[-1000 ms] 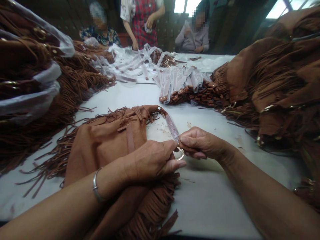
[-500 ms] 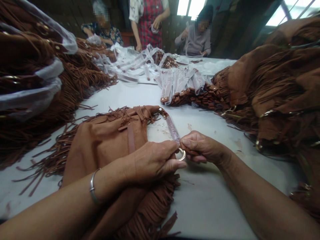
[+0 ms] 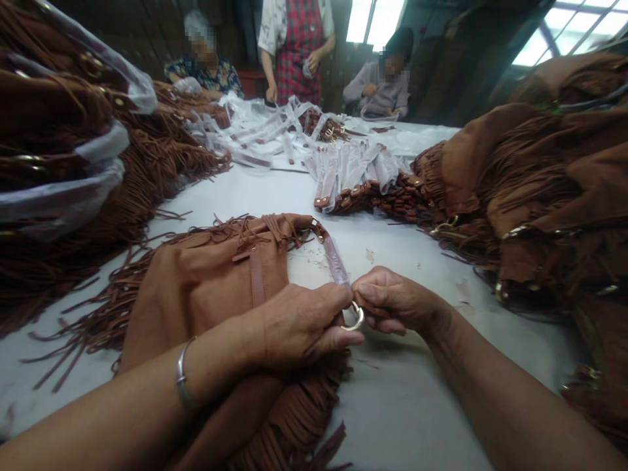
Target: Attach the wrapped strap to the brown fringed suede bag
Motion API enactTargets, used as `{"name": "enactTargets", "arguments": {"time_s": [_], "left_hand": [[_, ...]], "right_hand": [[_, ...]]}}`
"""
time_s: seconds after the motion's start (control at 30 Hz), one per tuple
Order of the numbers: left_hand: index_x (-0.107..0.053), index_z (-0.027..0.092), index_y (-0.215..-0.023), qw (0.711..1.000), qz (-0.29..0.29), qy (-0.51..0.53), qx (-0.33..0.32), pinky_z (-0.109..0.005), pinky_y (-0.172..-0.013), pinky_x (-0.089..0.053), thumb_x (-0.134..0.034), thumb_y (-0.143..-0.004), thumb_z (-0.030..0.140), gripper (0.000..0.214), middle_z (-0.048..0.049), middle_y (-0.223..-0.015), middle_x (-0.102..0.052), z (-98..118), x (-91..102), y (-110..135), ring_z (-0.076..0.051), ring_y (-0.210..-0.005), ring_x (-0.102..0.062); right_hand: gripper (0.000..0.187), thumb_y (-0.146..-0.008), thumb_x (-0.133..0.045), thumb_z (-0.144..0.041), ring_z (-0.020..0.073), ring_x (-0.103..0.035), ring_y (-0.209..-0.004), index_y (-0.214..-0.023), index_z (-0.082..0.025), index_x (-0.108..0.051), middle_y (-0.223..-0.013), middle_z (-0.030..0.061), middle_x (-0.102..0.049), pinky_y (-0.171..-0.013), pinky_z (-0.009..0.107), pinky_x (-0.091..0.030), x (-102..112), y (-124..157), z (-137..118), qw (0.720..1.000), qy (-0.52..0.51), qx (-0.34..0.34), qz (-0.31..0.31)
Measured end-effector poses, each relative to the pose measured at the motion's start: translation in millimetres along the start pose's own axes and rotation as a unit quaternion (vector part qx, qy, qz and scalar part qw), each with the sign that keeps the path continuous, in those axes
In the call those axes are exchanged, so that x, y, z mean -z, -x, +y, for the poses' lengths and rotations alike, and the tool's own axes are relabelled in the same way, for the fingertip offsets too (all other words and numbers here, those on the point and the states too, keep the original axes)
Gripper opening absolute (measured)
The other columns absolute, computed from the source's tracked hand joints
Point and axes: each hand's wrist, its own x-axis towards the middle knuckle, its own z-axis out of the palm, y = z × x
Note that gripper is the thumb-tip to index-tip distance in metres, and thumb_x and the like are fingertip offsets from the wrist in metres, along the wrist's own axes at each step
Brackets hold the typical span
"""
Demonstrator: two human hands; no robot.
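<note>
A brown suede fringed bag [image 3: 206, 281] lies on the white table [image 3: 417, 405] in front of me. Its plastic-wrapped strap [image 3: 335, 260] runs from the bag's top corner down to a metal ring [image 3: 354, 318]. My left hand [image 3: 299, 324], with a silver bangle on the wrist, rests on the bag and pinches the ring from the left. From the right, my right hand [image 3: 395, 302] pinches the strap end at the ring. Both hands are closed and meet at the ring.
Heaps of brown fringed bags rise at the left [image 3: 59, 163] and right [image 3: 549, 196]. Wrapped straps [image 3: 353, 173] and loose plastic [image 3: 260, 127] lie mid-table. Three people [image 3: 294, 46] work at the far end.
My hands stay locked at the ring, shifting slightly lower in view as my head tips up a little. The bag has not moved.
</note>
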Motion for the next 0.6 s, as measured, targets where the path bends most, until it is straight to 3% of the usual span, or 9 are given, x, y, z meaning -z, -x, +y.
{"name": "enactTargets", "arguments": {"time_s": [0.17, 0.23, 0.4, 0.6], "left_hand": [[-0.041, 0.019, -0.089, 0.998, 0.026, -0.036, 0.046, -0.024, -0.052, -0.027, -0.033, -0.09, 0.045, 0.028, 0.0006, -0.07, -0.05, 4.8, 0.9, 0.1, -0.014, -0.057, -0.046], [-0.041, 0.019, -0.089, 0.997, 0.026, -0.03, 0.059, -0.024, -0.053, -0.028, -0.033, -0.09, 0.046, 0.028, 0.0, -0.073, -0.051, 5.6, 1.4, -0.3, -0.014, -0.059, -0.048], [-0.044, 0.019, -0.087, 0.997, 0.017, 0.009, 0.078, -0.024, -0.054, -0.029, -0.033, -0.089, 0.048, 0.031, 0.0001, -0.072, -0.051, 2.2, 3.7, -2.1, -0.013, -0.058, -0.047], [-0.053, 0.025, -0.094, 0.988, 0.039, 0.114, 0.099, -0.026, -0.05, -0.035, -0.039, -0.082, 0.055, 0.035, -0.0022, -0.071, -0.056, 7.1, -1.4, -1.1, -0.017, -0.059, -0.052]], "right_hand": [[0.04, -0.087, -0.051, -0.042, 0.0009, -0.033, -0.029, -0.063, -0.01, -0.05, -0.045, -0.0066, -0.039, -0.028, 0.011, -0.018, -8.3, -1.5, -7.6, 0.995, 0.067, 0.018, 0.067], [0.04, -0.086, -0.051, -0.042, 0.0007, -0.031, -0.028, -0.063, -0.01, -0.051, -0.045, -0.0069, -0.039, -0.028, 0.012, -0.017, -9.0, -1.6, -8.9, 0.996, 0.062, 0.016, 0.067], [0.042, -0.082, -0.055, -0.046, 0.0016, -0.027, -0.025, -0.061, -0.01, -0.052, -0.04, -0.007, -0.039, -0.026, 0.014, -0.017, -5.6, -3.0, -5.6, 0.997, 0.003, 0.024, 0.067], [0.052, -0.08, -0.048, -0.06, 0.0028, -0.024, -0.025, -0.054, -0.015, -0.042, -0.036, -0.0083, -0.029, -0.025, 0.016, -0.014, -9.3, 0.4, -3.9, 0.995, 0.042, 0.047, 0.081]]}}
